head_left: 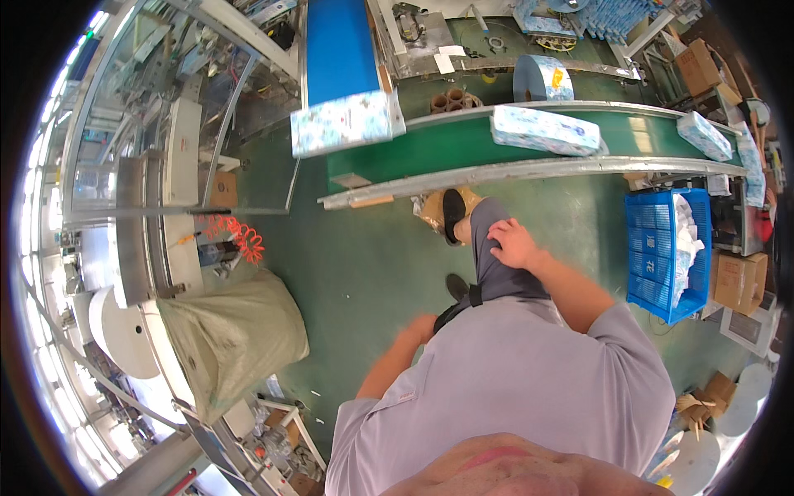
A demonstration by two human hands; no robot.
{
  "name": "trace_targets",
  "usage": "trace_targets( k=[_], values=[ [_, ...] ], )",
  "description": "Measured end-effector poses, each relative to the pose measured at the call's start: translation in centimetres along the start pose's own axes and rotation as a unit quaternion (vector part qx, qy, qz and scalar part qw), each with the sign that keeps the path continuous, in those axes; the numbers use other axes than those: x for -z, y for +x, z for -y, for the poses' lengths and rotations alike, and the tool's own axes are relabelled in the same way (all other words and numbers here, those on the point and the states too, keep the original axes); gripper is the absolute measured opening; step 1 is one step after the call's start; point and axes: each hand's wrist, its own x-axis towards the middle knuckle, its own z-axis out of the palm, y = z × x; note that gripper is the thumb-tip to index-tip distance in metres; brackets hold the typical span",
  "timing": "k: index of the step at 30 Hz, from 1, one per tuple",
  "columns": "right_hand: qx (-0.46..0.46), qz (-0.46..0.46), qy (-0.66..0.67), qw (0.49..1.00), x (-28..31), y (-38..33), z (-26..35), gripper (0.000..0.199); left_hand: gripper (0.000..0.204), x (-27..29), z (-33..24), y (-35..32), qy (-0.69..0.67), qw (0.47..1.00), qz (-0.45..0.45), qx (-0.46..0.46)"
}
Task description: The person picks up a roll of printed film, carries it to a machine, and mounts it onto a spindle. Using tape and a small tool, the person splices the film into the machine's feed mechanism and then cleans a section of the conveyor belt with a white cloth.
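My right hand rests over the thigh of my grey trousers, fingers somewhat spread and holding nothing. By my waist, my left hand is blurred beside a black strap or pouch; its fingers are hidden. Ahead of me runs a green conveyor belt with a metal edge. A blue-and-white soft pack lies on its middle, and another pack sits toward the right end. At the left end, a larger patterned pack lies where a blue belt meets the green one.
A blue plastic crate with white wrapping inside stands at right, near cardboard boxes. To the left are a glass-guarded machine, a coiled red hose and a large pale-green sack. A printed film roll stands beyond the conveyor.
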Motion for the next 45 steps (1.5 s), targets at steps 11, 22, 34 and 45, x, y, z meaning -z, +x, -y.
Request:
trace_targets(
  k=[11,22,34,45],
  values=[
    [-0.082,0.066,0.160,0.981,11.7,17.2,-3.4,0.035,0.030,27.3,-11.1,-3.1,0.130,0.987,0.092,-0.006],
    [-0.289,0.094,0.082,0.949,26.2,3.6,-9.2,0.039,0.016,59.5,-24.7,-9.0,-0.228,0.860,-0.441,-0.119],
    [-0.449,0.007,0.236,0.862,17.9,0.5,-12.8,0.036,0.017,61.0,-33.6,2.1,-0.163,0.934,-0.285,-0.143],
    [-0.508,-0.100,0.407,0.753,26.5,14.3,-15.3,0.036,0.025,66.7,-47.8,18.4,0.261,0.915,-0.039,-0.307]
  ],
)
